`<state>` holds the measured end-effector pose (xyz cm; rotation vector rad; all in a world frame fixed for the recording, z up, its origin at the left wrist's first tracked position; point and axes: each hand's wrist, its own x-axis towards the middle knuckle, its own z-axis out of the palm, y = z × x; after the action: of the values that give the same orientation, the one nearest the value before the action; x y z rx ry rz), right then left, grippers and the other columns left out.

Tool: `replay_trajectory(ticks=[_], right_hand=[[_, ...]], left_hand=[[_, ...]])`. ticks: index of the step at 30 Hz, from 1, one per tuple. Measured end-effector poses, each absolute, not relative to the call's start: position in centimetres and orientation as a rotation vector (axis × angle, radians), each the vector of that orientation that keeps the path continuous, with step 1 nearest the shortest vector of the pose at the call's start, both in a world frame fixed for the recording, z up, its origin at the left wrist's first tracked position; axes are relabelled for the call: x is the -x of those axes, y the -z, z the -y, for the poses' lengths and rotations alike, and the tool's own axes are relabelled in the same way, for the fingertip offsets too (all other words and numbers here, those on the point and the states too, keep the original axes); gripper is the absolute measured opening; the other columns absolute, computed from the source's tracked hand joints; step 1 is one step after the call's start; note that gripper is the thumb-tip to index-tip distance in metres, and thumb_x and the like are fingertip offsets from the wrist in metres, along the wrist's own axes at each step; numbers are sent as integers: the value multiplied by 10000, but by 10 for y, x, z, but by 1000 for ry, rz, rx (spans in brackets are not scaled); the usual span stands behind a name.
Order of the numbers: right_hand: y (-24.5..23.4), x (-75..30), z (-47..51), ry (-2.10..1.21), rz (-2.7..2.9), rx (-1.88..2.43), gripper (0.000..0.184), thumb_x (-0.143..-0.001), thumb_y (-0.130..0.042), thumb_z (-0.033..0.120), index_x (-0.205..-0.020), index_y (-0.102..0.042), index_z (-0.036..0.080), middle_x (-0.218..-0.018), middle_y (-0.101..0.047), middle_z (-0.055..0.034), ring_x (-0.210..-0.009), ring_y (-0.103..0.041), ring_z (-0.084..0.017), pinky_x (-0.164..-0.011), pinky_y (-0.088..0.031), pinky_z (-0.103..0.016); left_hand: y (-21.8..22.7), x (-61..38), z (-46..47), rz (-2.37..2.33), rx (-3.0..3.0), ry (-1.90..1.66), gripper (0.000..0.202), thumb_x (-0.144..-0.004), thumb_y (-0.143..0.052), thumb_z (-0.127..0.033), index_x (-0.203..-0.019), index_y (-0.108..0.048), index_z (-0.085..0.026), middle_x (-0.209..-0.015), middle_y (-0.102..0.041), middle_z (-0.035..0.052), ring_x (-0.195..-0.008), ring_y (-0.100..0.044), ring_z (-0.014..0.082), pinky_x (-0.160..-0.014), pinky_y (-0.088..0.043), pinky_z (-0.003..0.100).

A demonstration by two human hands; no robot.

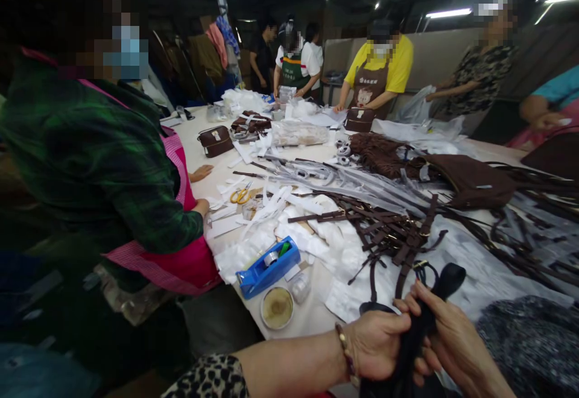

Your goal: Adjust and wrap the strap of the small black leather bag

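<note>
A folded black strap (449, 280) runs between my two hands at the lower right, above the table's near edge. My left hand (375, 341), with a bracelet at the wrist, is closed around its lower part. From the other side my right hand (459, 341) pinches the same strap, thumb towards the top. More black material hangs below, partly hidden by my fingers. Just beyond my hands lies a heap of dark brown straps (398, 235) with gold-coloured buckles, on white wrapping sheets.
Near the table's front edge stand a blue tape dispenser (269, 268) and a round tub (277, 309). Yellow-handled scissors (240, 194) lie among paper strips. A brown bag (216, 141) sits farther back. One person (90, 163) is close on my left; several others work around the table.
</note>
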<state>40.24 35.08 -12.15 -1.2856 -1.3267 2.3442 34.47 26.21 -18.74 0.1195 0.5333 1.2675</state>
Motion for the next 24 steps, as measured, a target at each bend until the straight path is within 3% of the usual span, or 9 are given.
replay_trajectory(ticks=[3, 6, 9, 13, 15, 18, 20, 22, 24], right_hand=[[124, -400, -352, -2300, 1347, 1279, 443, -636, -681, 539, -567, -470, 155, -570, -561, -14, -324, -378, -48, -287, -308, -169], [125, -396, -353, -2279, 1390, 1353, 442, -646, -663, 556, -583, -493, 152, -586, -566, -18, -324, -371, -50, -272, -243, -166], [127, -387, -352, -2284, 1401, 1380, 448, -639, -671, 555, -570, -504, 146, -567, -547, -6, -351, -385, -54, -285, -223, -154], [137, -368, -352, -2361, 1404, 1415, 467, -568, -723, 552, -533, -510, 139, -511, -509, 5, -379, -401, -69, -300, -252, -162], [143, -358, -356, -2328, 1444, 1496, 462, -503, -752, 544, -577, -541, 140, -527, -529, -11, -415, -448, -104, -330, -328, -197], [149, -343, -366, -1856, 1742, 1596, 591, -516, -690, 602, -860, -591, 132, -856, -623, -127, -750, -587, -274, -629, -503, -378], [146, -329, -371, -1194, 2071, 1518, 744, -601, -570, 668, -1103, -517, 121, -1122, -537, -196, -1039, -484, -392, -868, -395, -544], [142, -308, -370, -641, 2314, 1194, 702, -716, -454, 649, -1180, -473, 124, -1171, -499, -204, -1108, -428, -408, -929, -318, -585], [141, -277, -361, -499, 2470, 725, 494, -820, -411, 524, -1121, -519, 147, -1115, -537, -169, -1056, -491, -338, -926, -370, -504]], left_hand=[[188, -339, -261, -498, -98, -1263, 462, -625, -616, -543, -775, -523, -116, -632, -485, 20, -589, -432, 144, -659, -285, 331], [185, -332, -260, -460, -130, -1290, 519, -538, -716, -503, -815, -524, -109, -611, -457, 2, -588, -431, 147, -678, -292, 359], [182, -323, -258, -449, -134, -1253, 450, -573, -708, -452, -805, -507, -124, -589, -431, -17, -562, -423, 134, -669, -301, 358], [182, -311, -256, -552, -53, -1240, 254, -644, -620, -329, -735, -482, -135, -512, -374, -49, -436, -308, 73, -547, -216, 273], [184, -305, -255, -604, 19, -1293, 188, -641, -576, -285, -698, -471, -140, -484, -358, -56, -400, -274, 61, -514, -177, 264], [192, -296, -256, -668, 168, -1351, 137, -600, -548, -248, -646, -463, -150, -455, -355, -58, -368, -265, 60, -483, -169, 259], [201, -289, -257, -693, 274, -1352, 117, -586, -539, -238, -614, -459, -157, -441, -351, -58, -355, -256, 62, -464, -170, 256], [212, -284, -259, -684, 344, -1333, 111, -583, -538, -237, -583, -456, -162, -428, -344, -56, -345, -246, 65, -449, -167, 254], [224, -280, -262, -648, 350, -1331, 142, -584, -553, -259, -538, -455, -166, -404, -335, -46, -335, -243, 74, -437, -161, 254]])
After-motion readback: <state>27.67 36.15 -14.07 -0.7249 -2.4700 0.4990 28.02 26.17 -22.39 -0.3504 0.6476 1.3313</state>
